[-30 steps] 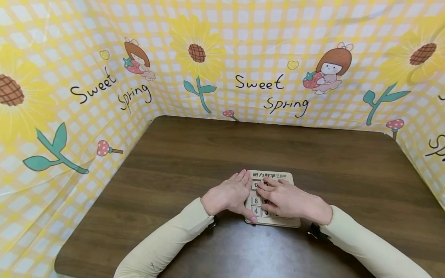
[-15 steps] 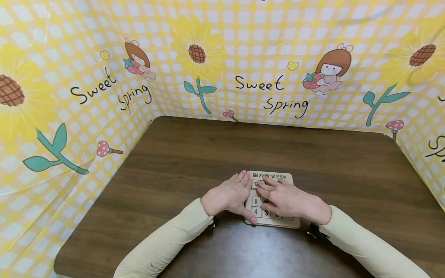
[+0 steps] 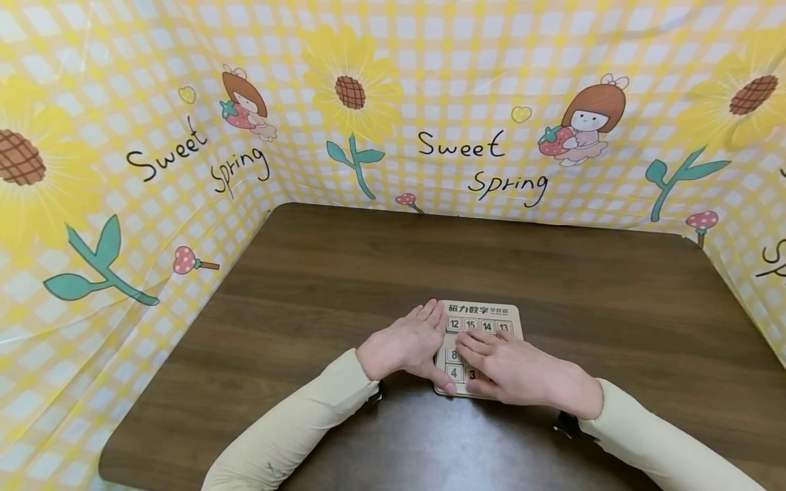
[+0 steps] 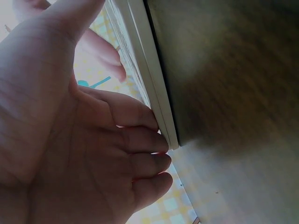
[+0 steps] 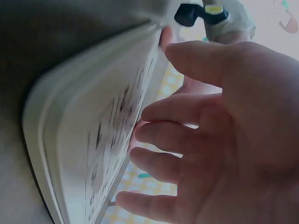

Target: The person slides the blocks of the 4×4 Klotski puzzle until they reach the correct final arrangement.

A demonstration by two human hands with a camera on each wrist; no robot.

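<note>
A magnetic number sliding puzzle (image 3: 514, 311) with a pale wooden frame lies on the dark table. Tiles 12, 15, 14 and 13 show in its top row; 8, 4 and 3 are visible lower down. My left hand (image 3: 408, 344) lies along the left side, fingers extended at the edge, thumb at the near left corner. Its fingertips meet the puzzle's edge (image 4: 154, 79) in the left wrist view. Spread over the middle and lower tiles is my right hand (image 3: 518, 368), fingers nearly straight, hiding several of them. The right wrist view has the same fingers (image 5: 159, 133) close over the numbered face.
The brown wooden table (image 3: 344, 252) extends around the puzzle on all sides. A yellow checked cloth (image 3: 467, 82) with flowers and cartoon prints hangs behind the table and at both sides. Dark wrist straps sit at both sleeve cuffs.
My right hand has slid toward me and slightly right across the puzzle, uncovering 15, 14 and 13 in the top row. The left hand has stayed at the left edge.
</note>
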